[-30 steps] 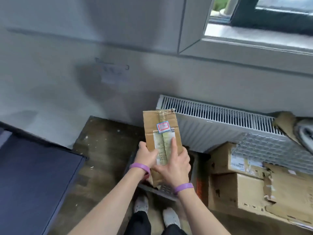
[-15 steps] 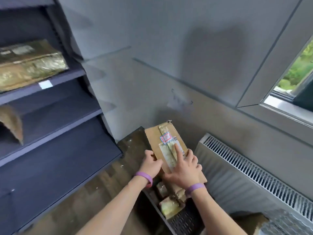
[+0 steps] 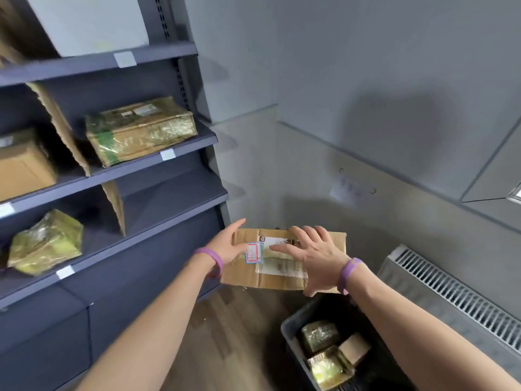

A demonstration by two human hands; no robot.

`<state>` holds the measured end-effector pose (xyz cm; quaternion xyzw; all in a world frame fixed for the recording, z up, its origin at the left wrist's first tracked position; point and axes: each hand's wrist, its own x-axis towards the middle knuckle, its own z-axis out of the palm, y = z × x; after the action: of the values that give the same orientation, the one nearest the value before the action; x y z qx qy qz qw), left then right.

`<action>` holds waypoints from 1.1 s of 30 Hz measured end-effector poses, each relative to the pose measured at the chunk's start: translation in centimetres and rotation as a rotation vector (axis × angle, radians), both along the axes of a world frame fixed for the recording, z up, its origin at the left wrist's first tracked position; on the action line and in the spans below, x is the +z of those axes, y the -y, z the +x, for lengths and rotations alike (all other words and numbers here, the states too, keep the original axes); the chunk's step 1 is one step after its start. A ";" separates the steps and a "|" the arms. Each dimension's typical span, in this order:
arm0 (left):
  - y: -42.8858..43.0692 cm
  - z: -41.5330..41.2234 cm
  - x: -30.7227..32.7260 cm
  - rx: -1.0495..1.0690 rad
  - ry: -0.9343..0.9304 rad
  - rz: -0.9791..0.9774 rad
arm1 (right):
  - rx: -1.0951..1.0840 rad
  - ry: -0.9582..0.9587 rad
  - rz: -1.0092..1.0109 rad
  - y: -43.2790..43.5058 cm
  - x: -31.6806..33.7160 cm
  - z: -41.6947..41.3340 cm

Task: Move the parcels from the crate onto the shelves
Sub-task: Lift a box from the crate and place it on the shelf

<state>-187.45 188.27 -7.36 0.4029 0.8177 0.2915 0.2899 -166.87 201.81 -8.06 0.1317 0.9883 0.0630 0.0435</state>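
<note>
A flat brown cardboard parcel (image 3: 279,277) with white labels and a red-framed sticker hangs in the air between the shelves and the crate. My left hand (image 3: 227,246) grips its left end with the thumb on top. My right hand (image 3: 313,256) lies spread over its top, thumb curled round the near edge. The dark grey crate (image 3: 287,331) stands on the floor at the lower right, with two taped parcels (image 3: 328,365) and a small brown box (image 3: 353,348) inside. The dark blue shelves (image 3: 169,221) stand at the left.
On the shelves lie a taped parcel (image 3: 141,128), a crumpled one (image 3: 45,241) and a brown box (image 3: 22,165), separated by cardboard dividers (image 3: 115,204). A white radiator (image 3: 451,292) runs along the right wall. Wooden floor shows between shelves and crate.
The view has swung left from the radiator to the shelves. Both hands have carried the parcel away from the crate and turned it from upright to lying sideways.
</note>
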 end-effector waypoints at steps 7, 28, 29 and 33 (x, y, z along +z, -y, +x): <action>2.9 -0.9 -0.7 0.144 0.135 0.088 | 0.102 0.011 0.084 1.2 0.9 -1.9; 2.8 1.9 0.2 0.781 0.626 0.651 | -0.249 -0.893 -0.997 8.5 -0.8 -9.4; 3.3 1.7 0.3 0.762 0.644 0.624 | -0.238 -0.907 -0.998 8.5 -0.9 -9.7; 6.5 -1.6 0.5 0.646 0.371 0.407 | -0.185 -0.853 -1.126 8.7 -0.8 -11.9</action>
<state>-189.10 181.79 -6.89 0.1154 0.7618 0.5904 0.2404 -178.82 193.07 -8.88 0.1857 0.7865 -0.5181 -0.2803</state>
